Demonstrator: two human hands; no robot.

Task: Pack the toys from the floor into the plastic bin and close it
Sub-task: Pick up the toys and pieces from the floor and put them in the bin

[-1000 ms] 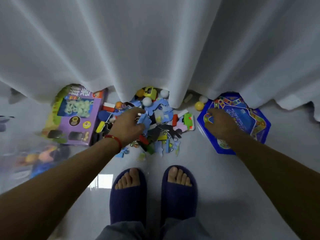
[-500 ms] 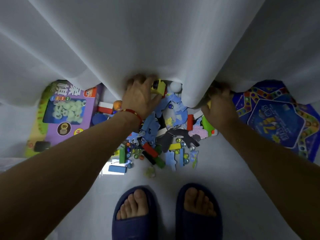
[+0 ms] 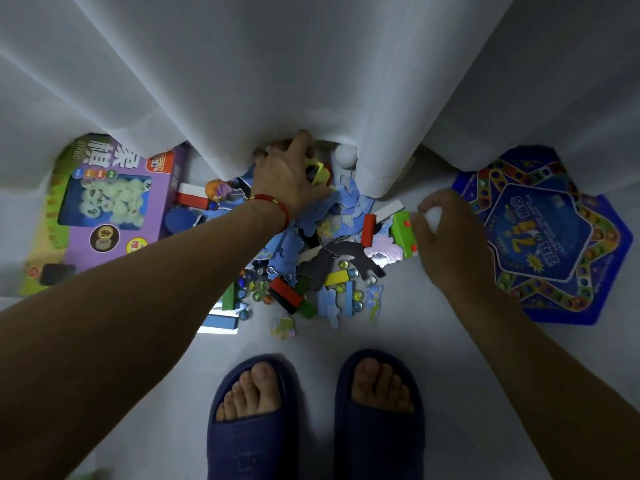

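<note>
A person in slippers bends over toys (image 3: 322,258) heaped on the floor at the curtain's (image 3: 311,81) hem, left hand (image 3: 291,181) clamped on a yellow piece to gather it, right hand's (image 3: 450,237) fingers pinching a white ball; the plastic bin is nowhere in view.

Right hand (image 3: 450,244) now off curtain (image 3: 311,81)

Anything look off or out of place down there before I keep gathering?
Yes. The toy pile is scattered loose on the floor, marbles spilled at its near edge. The white curtain drapes over the pile's far side and the hexagonal game board, hiding pieces. No bin is in view.
</note>
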